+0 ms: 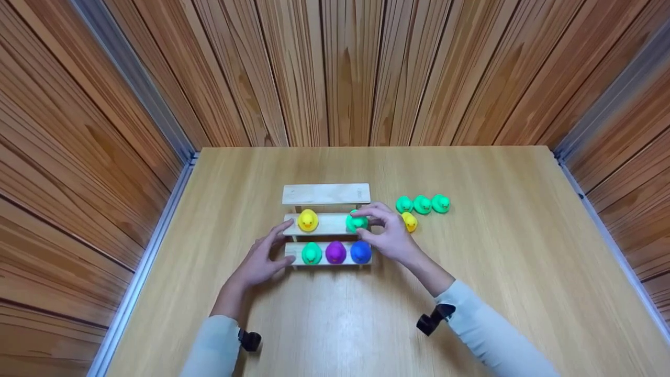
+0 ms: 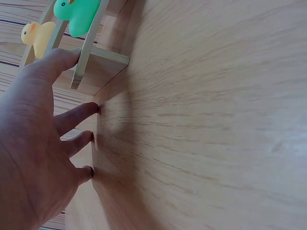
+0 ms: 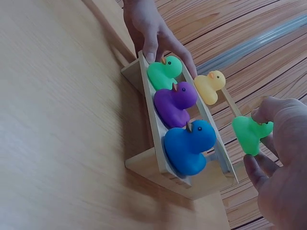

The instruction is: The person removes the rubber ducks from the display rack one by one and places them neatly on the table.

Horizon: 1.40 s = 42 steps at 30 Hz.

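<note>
A small wooden three-step rack [image 1: 327, 225] stands on the table. My right hand [image 1: 388, 233] pinches a green rubber duck [image 1: 356, 222] at the right end of the middle step; in the right wrist view, thumb and fingers are on this green duck [image 3: 248, 134]. At the rack's left end, my left hand [image 1: 261, 257] touches the steps with spread fingers, its thumb against the lowest one in the left wrist view. A yellow duck [image 1: 308, 220] sits on the middle step's left. Green [image 1: 311, 253], purple [image 1: 335, 252] and blue [image 1: 360, 252] ducks line the lowest step.
The top step [image 1: 325, 194] of the rack bears no duck. Right of the rack, a row of three green ducks [image 1: 422, 204] stands on the table [image 1: 502, 246], with a yellow duck [image 1: 410, 222] in front, close behind my right hand. Wood-panelled walls [image 1: 345, 73] enclose the table.
</note>
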### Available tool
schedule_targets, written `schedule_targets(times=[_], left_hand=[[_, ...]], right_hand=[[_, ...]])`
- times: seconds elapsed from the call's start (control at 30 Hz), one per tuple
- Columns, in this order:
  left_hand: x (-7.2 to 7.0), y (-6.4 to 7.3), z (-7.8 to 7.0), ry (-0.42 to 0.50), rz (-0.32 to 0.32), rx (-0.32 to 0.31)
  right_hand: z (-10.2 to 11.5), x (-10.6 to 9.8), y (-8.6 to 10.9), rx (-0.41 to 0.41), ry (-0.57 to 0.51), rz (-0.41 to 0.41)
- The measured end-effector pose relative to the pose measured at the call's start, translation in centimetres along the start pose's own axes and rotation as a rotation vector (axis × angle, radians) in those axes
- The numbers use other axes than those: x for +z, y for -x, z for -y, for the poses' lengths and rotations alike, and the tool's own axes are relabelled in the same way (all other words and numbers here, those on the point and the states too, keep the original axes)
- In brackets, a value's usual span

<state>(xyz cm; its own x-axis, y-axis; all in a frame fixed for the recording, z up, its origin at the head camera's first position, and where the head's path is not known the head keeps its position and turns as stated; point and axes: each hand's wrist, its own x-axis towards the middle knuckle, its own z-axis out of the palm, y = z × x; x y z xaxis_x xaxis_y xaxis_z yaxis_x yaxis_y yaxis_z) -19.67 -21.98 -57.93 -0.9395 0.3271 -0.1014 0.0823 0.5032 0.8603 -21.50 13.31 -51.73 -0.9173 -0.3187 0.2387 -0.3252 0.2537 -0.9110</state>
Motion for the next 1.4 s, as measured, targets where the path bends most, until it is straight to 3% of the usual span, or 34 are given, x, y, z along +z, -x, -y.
schedule_targets(times=[0.27,0.9,1.17,1.4], left_hand=[[0.2,0.1,-0.3,-0.015,-0.027,-0.057],[0.2,0.1,-0.1,-0.004,-0.022,-0.060],[0.2,-0.1,0.0,-0.006,-0.030,-0.029],[0.2,-0.1,-0.1,-0.011,-0.027,-0.040]], right_hand=[[-0.5,-1.1,0.6,-0.018,0.007,-0.039],[-2.0,-4.8,2.4,0.057,0.046,-0.141],[-2.6,-6.8,2.9,0.053,0.021,-0.173],[-3.3,-8.0,3.3,0.040,0.021,-0.232]])
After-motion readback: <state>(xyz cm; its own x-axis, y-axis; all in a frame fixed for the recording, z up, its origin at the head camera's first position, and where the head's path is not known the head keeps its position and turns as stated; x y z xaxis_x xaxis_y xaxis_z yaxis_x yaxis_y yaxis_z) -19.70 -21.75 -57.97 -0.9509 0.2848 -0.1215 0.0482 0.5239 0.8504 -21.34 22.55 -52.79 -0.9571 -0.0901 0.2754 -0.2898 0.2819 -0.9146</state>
